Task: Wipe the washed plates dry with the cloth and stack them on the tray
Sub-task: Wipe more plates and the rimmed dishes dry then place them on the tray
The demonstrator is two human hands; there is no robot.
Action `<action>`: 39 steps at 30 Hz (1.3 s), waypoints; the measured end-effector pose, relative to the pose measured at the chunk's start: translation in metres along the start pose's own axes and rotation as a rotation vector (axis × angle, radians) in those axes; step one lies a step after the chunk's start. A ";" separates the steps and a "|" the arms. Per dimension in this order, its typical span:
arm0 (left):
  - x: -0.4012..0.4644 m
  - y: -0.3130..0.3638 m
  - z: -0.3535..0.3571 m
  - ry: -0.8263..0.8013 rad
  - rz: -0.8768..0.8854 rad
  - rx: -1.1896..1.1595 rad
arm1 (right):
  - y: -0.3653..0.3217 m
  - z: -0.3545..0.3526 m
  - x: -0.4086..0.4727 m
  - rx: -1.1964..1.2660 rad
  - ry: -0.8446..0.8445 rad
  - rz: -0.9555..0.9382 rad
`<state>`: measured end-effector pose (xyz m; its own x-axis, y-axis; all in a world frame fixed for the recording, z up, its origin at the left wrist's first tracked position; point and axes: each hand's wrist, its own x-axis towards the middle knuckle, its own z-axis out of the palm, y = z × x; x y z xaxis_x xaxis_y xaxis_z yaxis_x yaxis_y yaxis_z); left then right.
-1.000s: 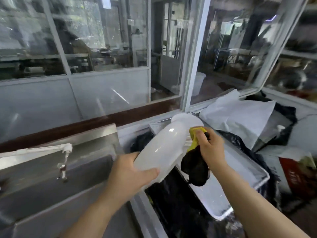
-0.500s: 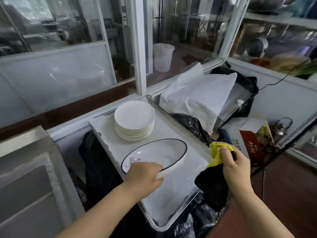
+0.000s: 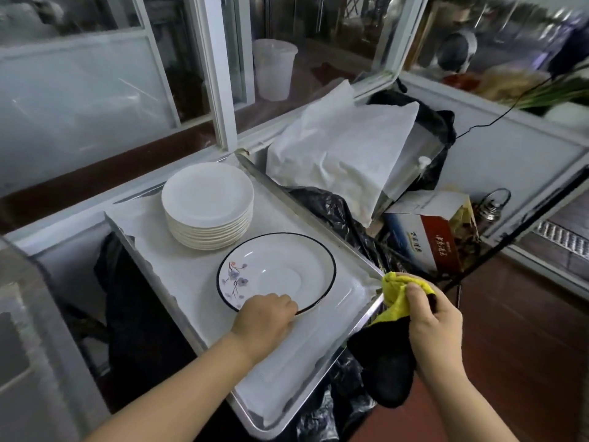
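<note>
A black-rimmed plate [image 3: 280, 271] with a blue flower print is seen lying flat on the tray [image 3: 322, 355], just near of a stack of white plates [image 3: 207, 205]. Its near rim is gripped by the left hand [image 3: 264, 317], fingers curled over it, knuckles up. Right of the tray's corner, a yellow-and-black cloth [image 3: 393, 311] is clutched in the right hand [image 3: 435, 333].

A single head-worn wide-angle view looks forward and steeply down, close over the tray [image 3: 360, 327] at center. Both forearms enter from 6 o'clock; windows fill the frame from 10 to 2 o'clock, edges bowed.
</note>
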<state>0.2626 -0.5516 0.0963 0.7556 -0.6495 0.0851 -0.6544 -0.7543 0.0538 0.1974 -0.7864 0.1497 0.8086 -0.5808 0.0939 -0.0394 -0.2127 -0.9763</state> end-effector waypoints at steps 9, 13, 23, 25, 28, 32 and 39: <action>0.001 0.018 0.032 0.015 0.046 0.167 | 0.008 -0.005 0.003 0.028 0.003 0.063; 0.000 0.024 0.050 -0.076 0.027 0.148 | 0.014 -0.003 0.002 0.033 -0.010 0.089; -0.008 0.023 0.036 -0.160 -0.058 0.070 | 0.000 0.019 -0.001 0.077 -0.062 0.040; -0.021 0.014 0.024 -0.163 -0.207 0.025 | -0.013 0.033 -0.004 0.090 -0.105 0.018; -0.059 -0.006 -0.017 -0.001 -0.364 -0.060 | -0.038 0.060 -0.011 0.136 -0.190 -0.021; -0.128 -0.042 -0.051 0.134 -0.567 -0.040 | -0.075 0.111 -0.035 0.198 -0.333 -0.066; -0.282 -0.076 -0.068 -0.023 -1.088 0.010 | -0.119 0.228 -0.142 0.243 -0.741 -0.086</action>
<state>0.0968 -0.3047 0.1358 0.9307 0.3650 -0.0219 0.3656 -0.9273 0.0804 0.2210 -0.4995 0.2078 0.9872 0.1242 0.0999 0.1013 -0.0051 -0.9948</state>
